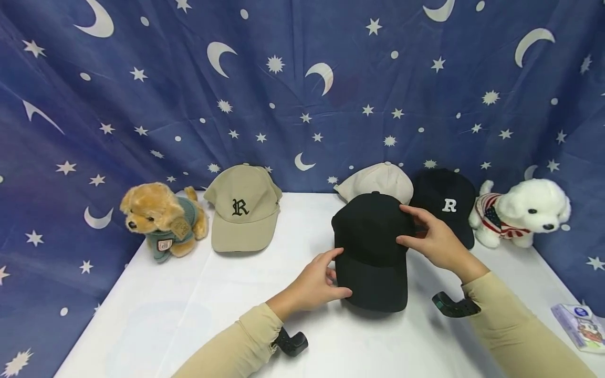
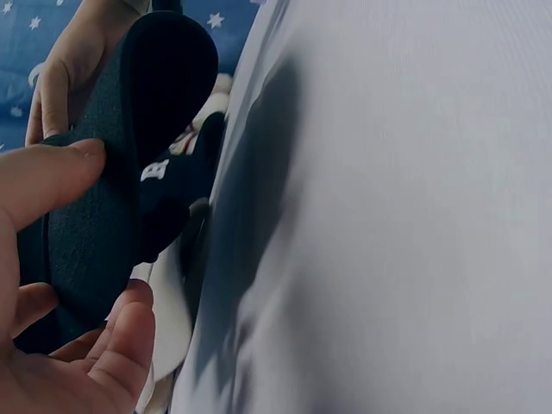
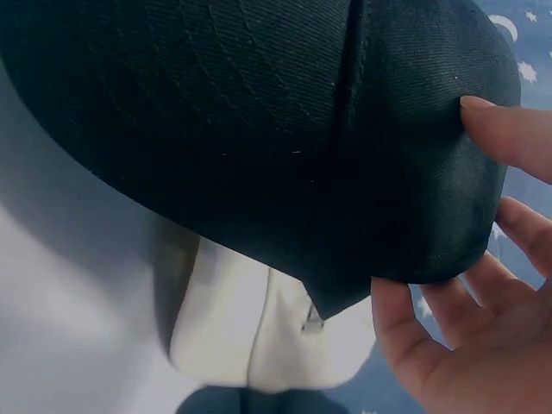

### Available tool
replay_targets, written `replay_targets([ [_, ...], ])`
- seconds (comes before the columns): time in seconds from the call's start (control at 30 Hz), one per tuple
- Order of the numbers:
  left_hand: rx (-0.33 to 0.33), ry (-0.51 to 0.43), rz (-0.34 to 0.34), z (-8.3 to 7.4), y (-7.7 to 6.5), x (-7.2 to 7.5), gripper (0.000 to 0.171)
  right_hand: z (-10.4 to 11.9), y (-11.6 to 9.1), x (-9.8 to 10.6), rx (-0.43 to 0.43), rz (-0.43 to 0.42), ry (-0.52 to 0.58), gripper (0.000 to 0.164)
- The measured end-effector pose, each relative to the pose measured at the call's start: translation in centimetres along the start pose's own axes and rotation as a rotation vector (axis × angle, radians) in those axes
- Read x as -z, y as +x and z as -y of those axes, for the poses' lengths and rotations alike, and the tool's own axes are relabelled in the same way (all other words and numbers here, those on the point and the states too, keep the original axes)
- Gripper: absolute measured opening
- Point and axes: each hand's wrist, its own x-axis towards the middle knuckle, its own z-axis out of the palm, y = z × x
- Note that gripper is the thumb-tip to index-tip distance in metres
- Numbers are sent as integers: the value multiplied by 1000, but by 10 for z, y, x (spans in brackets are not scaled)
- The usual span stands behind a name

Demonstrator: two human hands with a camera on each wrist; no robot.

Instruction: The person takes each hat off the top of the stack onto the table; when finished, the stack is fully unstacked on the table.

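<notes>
Near sleeves (image 1: 236,341) framed left hand (image 1: 309,281) and right hand (image 1: 439,242), fingers clamped on plain black cap (image 1: 371,236) (seemingly positioning it); steadiness seemed needed next.

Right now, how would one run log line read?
left hand: holds plain black cap | right hand: holds it too | behind cap: cream cap

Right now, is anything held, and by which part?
The plain black cap: the left hand holds its brim by the left edge, the right hand its crown by the right side.
</notes>
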Motion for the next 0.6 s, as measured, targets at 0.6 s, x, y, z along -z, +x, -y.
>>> replay_targets([
  [0.6, -29, -3, 66, -23, 32, -64, 85, -43, -39, 45, -73, -56, -92, 71],
])
